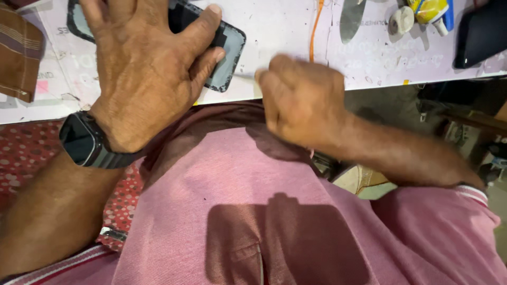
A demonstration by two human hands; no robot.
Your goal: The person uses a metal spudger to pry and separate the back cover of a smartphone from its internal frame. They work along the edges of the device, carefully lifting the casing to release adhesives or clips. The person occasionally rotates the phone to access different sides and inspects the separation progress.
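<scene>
Two hands at the white bench edge, and the left one is doing the holding. The left hand (148, 68) is spread flat, fingers splayed, pressing down on a dark phone panel (224, 55) that lies on the white worktop (280, 31). The panel's long axis runs diagonally, up-left to down-right, with its rounded lower corner poking out past the fingers toward the right hand (301, 100). That one is curled into a loose fist just beside the corner, pinching a thin pale tool (247, 76) whose tip points left at the panel's edge. Blurry, so can't tell if it's touching.
</scene>
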